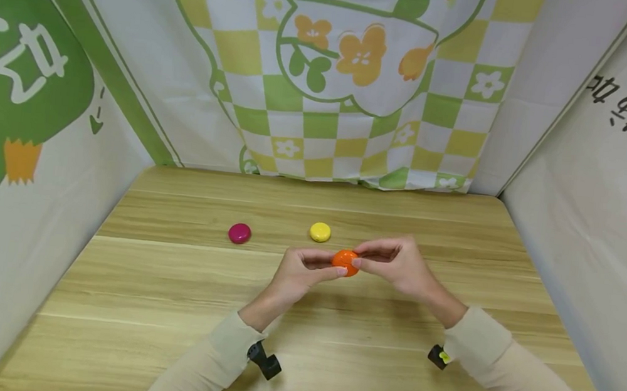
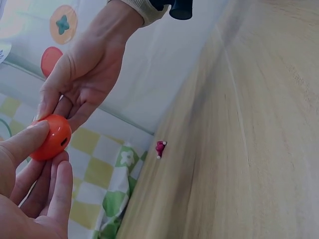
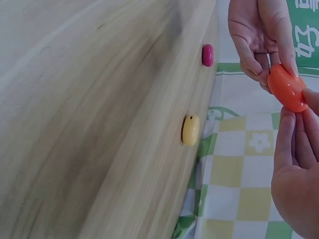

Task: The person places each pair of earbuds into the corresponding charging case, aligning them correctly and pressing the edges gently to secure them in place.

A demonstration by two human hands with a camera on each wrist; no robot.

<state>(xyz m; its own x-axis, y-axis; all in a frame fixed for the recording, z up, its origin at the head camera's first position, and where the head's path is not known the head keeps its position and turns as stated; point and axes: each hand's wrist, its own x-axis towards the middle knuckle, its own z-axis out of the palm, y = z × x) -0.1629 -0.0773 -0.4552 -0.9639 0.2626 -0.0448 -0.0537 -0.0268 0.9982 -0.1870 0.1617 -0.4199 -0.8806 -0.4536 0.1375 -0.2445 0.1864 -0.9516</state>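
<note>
Orange disc: a glossy, rounded orange disc [image 1: 344, 259] is held up between both hands, off the table [image 1: 155, 306], over its far half and slightly right of the middle. The left wrist view shows a small dark slot [image 2: 65, 142] in its side.
Left hand: the left hand [image 1: 296, 274] pinches the disc from the left, thumb on the side nearer the person and fingers on the side beyond it; thumb and fingers stand only the disc's thickness apart.
Right hand: the right hand [image 1: 405, 268] pinches the same disc from the right, its thumb near the left thumb.
Yellow disc: a yellow disc [image 1: 320, 232] lies flat near the middle of the table's far edge, just beyond the held one and a little to its left. The right wrist view shows a dark mark on its side too.
Magenta disc: a magenta disc [image 1: 239, 234] lies farther left, between the yellow disc and the table's left edge, well apart from both hands.
Sleeves: cream cuffs reach in from the near edge, with a black wrist device [image 1: 271, 368] at the left cuff [image 1: 228, 344] and another [image 1: 435, 356] at the right cuff [image 1: 477, 342].
Backdrop: a green-and-yellow checked cloth [image 1: 320, 124] hangs behind the far edge.
</note>
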